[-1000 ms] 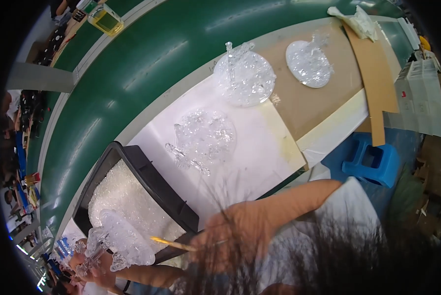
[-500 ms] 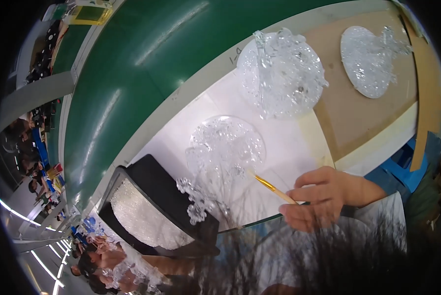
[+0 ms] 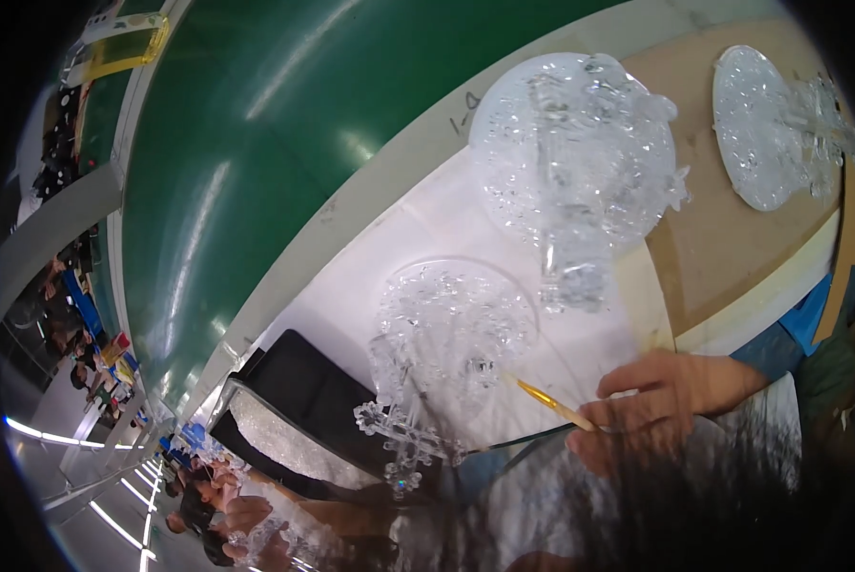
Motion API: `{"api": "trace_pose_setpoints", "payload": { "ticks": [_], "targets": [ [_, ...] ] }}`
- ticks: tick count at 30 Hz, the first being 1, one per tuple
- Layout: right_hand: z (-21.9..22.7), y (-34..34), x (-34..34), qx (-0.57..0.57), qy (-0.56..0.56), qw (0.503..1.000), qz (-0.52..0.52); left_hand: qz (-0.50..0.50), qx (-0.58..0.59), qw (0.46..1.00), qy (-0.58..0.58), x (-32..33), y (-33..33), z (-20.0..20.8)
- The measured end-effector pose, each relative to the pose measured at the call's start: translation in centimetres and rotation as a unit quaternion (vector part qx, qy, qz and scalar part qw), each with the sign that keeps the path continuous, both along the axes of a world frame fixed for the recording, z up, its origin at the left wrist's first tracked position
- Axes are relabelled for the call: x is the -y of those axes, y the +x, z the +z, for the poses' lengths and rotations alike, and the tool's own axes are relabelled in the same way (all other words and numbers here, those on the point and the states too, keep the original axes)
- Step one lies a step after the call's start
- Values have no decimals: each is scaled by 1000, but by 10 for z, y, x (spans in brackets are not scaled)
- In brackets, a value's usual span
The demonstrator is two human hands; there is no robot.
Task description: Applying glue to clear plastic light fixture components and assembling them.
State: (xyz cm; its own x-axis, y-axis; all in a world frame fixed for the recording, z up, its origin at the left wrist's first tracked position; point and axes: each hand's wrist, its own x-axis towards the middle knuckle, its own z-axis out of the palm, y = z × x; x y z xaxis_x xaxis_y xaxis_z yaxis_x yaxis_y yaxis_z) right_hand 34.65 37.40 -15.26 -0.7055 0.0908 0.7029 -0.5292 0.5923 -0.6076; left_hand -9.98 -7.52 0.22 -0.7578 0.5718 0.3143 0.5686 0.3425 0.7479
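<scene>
In my right hand [image 3: 651, 405] is a slim paintbrush [image 3: 551, 402] with a pale wooden handle and a gold ferrule, gripped between thumb and fingers. Its tip points up and left, close to a round clear disc [image 3: 456, 300] on the white table covering; whether it touches is unclear. From this disc a clear, beaded cross-shaped ornament [image 3: 403, 439] rises toward me. Farther back stands a larger round piece [image 3: 513, 143] with a clear upright part. A third one [image 3: 751, 124] is at the far right. My left hand is not visible, and dark blurred strands cover the lower middle.
A black bin [image 3: 289, 439] of tiny clear beads stands left of the nearest disc. Brown board [image 3: 709, 248] covers the table's right part, with a blue stool [image 3: 809, 315] beyond its edge. Green floor [image 3: 256, 181] lies past the grey table border. Other people work at lower left.
The whole view has shifted, so the discs and my right hand appear farther right and lower. The brush is still in my right hand, near the same disc.
</scene>
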Motion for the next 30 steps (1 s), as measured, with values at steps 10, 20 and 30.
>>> {"api": "trace_pose_setpoints", "payload": {
  "ticks": [10, 20, 30],
  "targets": [
    [-6, -5, 6, -84, -22, 994, -69, -57, 13, 997, 44, -52, -59, -75],
    [-6, -1, 12, -172, 12, 978, -116, -60, -58, 993, 86, -69, -96, -78],
    [-1, 13, 0, -80, 23, 996, -37, 7, -95, 985, 147, -44, -99, -101]
  ]
}}
